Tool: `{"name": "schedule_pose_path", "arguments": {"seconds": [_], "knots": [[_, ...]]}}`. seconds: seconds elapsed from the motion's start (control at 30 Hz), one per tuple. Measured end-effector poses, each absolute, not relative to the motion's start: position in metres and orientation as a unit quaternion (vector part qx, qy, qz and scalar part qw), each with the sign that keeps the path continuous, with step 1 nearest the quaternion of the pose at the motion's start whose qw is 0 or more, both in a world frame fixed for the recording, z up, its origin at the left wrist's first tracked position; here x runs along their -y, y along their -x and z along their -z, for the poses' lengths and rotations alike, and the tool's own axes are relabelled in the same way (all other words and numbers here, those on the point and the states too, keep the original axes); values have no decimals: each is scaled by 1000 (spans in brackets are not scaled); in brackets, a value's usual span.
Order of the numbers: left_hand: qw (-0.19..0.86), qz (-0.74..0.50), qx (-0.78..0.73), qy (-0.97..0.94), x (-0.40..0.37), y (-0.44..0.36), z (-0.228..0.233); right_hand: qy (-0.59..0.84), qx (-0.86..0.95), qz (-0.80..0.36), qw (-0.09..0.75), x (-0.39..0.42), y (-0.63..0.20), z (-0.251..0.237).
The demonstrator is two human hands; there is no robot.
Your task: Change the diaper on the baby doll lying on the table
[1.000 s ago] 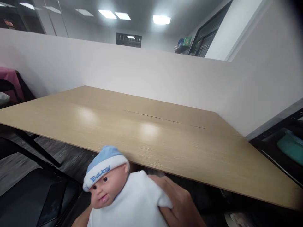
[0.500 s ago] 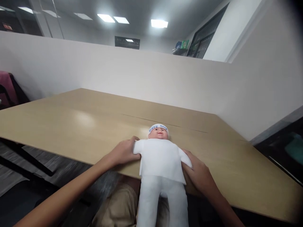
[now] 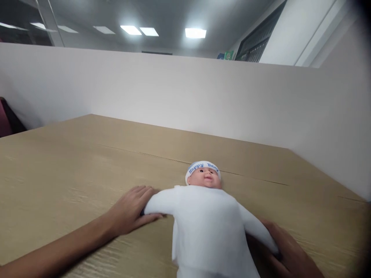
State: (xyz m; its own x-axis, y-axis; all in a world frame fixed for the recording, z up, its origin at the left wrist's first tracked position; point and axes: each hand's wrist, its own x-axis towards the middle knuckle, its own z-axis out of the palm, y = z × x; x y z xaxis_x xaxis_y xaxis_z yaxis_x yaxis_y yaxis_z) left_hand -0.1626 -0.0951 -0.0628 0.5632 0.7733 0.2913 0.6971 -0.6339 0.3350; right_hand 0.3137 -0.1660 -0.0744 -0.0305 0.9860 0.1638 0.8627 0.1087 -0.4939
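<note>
A baby doll (image 3: pixel 208 220) in white clothes lies face up on the table, its head toward the far side. A white headband (image 3: pixel 199 166) with blue lettering circles its head. The doll's sleeved arms stretch out to both sides. My left hand (image 3: pixel 135 208) is closed about the end of the arm on the left, fingers above it and thumb below. At the lower right, my right hand (image 3: pixel 292 251) grips the other arm near its end, with its fingers partly hidden behind the sleeve. The doll's legs are out of view below.
The wooden table (image 3: pixel 72 166) spreads wide around the doll, with a thin seam crossing it behind the head. A low white partition (image 3: pixel 162 88) stands along its far edge. Part of a dark and pink chair (image 3: pixel 7 119) shows at the far left.
The view has moved closer to the table. Both hands have spread outward toward the arm ends, and the doll's arms now reach wider. Its legs have left the view.
</note>
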Motion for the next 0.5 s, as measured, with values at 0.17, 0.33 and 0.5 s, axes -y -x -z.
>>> {"name": "schedule_pose_path", "arguments": {"seconds": [0.17,0.33,0.5], "knots": [[35,-224,-411,-883,14,157,65,641,725,-73,242,89,-299,58],[-2,-280,-420,-863,-64,146,76,615,743,-20,262,11,-299,66],[-36,-300,-440,-846,-122,132,82,592,759,46,268,-53,-308,72]]}}
